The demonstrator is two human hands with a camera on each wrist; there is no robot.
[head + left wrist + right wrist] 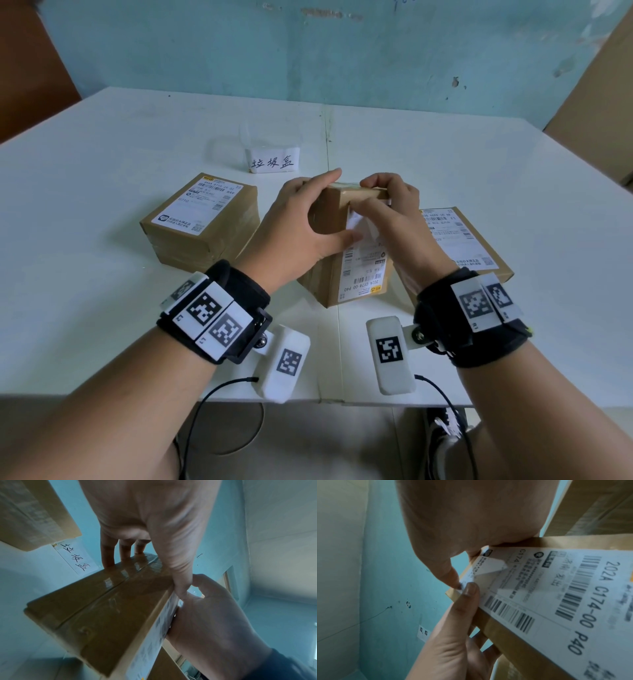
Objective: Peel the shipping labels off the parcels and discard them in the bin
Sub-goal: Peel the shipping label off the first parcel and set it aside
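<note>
Head view, taken left to right: a brown cardboard parcel with a white label on top lies flat, well to the left of the left hand. That hand grips the tilted brown cardboard box in the middle, thumb on the labelled face and fingers curled over the far top edge, propping it up on its near end. Between the two hands sits the white printed shipping label, its long axis running along the box's length, away from the person, with the large code at the near end and upside down to the wearer. The right hand is curled over the box's upper end; in the right wrist view its thumb and forefinger pinch the label's far corner, and a small flap near it is already curled up. Beyond both hands stands a clear plastic bin with a handwritten paper tag. Partly behind the right wrist lies a flat brown parcel, also labelled.

The step in hand seems to be starting the peel on the middle box. Next, the pinched corner likely needs a slow pull back toward the wearer, low along the face, while the left hand braces the box; a sharp tug could tear the paper.
</note>
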